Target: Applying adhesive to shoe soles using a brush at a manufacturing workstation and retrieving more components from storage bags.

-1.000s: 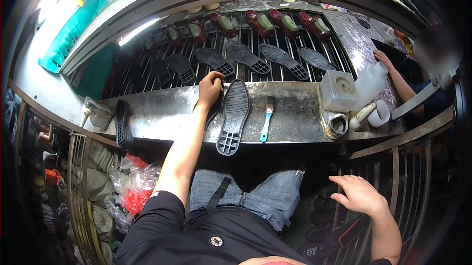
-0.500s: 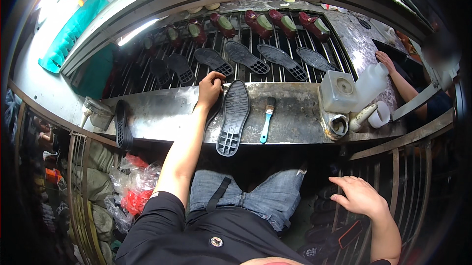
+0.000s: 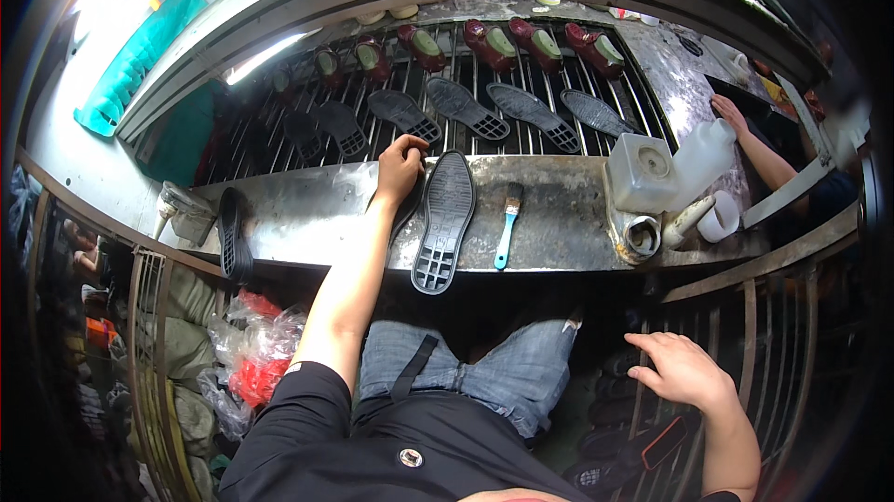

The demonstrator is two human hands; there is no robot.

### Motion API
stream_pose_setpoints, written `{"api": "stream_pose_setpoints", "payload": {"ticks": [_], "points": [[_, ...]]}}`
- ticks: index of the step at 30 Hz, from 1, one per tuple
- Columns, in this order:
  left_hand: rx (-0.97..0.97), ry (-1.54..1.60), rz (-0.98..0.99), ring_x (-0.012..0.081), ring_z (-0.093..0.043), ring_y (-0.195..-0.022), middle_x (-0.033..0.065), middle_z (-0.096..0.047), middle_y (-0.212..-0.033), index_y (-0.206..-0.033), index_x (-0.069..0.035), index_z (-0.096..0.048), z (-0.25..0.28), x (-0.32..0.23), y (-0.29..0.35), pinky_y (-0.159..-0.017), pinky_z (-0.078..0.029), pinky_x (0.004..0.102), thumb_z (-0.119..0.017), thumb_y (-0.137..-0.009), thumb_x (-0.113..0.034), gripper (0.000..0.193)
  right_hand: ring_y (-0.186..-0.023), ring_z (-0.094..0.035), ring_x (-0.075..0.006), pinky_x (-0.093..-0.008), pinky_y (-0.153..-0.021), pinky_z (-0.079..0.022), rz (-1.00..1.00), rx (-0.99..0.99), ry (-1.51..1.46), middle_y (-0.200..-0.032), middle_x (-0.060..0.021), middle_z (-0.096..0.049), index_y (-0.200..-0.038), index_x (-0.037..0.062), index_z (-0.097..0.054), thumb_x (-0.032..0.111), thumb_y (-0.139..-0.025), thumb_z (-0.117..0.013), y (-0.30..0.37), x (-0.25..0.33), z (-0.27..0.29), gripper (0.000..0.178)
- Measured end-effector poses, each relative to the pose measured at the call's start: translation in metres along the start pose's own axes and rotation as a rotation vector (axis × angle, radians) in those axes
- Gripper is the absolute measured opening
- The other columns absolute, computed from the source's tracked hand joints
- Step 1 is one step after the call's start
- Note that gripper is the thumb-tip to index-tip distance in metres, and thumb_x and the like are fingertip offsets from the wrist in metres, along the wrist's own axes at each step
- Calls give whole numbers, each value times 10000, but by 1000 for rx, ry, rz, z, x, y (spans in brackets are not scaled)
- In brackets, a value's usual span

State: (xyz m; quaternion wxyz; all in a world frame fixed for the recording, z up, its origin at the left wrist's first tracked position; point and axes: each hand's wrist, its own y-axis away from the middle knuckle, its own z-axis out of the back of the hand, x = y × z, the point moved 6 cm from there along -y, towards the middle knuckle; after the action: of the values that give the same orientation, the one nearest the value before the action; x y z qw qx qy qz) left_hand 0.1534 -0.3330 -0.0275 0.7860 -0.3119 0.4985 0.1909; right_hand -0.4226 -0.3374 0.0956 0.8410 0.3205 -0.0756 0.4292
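Observation:
My left hand point(image 3: 400, 169) is at the back edge of the metal bench, its fingers curled over the upper end of a black shoe sole point(image 3: 407, 213). The wrist hides part of that sole, and the fingertips do not show. Just right of it lies another black sole point(image 3: 444, 223), its gridded heel jutting over the bench's front edge. A brush point(image 3: 507, 227) with dark bristles and a turquoise handle rests further right. Low on the right, my right hand point(image 3: 684, 370) hangs in the air with fingers stretched out, holding nothing, above dark stacked soles point(image 3: 619, 409).
Behind the bench, a rack of metal bars point(image 3: 447, 55) carries black soles and dark red shoes. A square translucent container point(image 3: 641, 173) and a white bottle point(image 3: 705, 157) stand on the right. Another sole point(image 3: 233, 237) leans at the left. A co-worker's hand point(image 3: 731, 117) is at far right.

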Motion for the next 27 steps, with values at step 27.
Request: {"api": "stream_pose_setpoints", "payload": {"ticks": [27], "points": [[5, 11, 6, 102, -681, -660, 83, -755, -903, -1117, 12, -753, 1, -2, -1, -640, -550, 263, -535, -1009, -10, 244, -1292, -660, -407, -494, -1160, -493, -7, -2, 15, -1333, -252, -714, -1510, 37, -595, 315, -1011, -737, 0, -1, 1, 589]]}}
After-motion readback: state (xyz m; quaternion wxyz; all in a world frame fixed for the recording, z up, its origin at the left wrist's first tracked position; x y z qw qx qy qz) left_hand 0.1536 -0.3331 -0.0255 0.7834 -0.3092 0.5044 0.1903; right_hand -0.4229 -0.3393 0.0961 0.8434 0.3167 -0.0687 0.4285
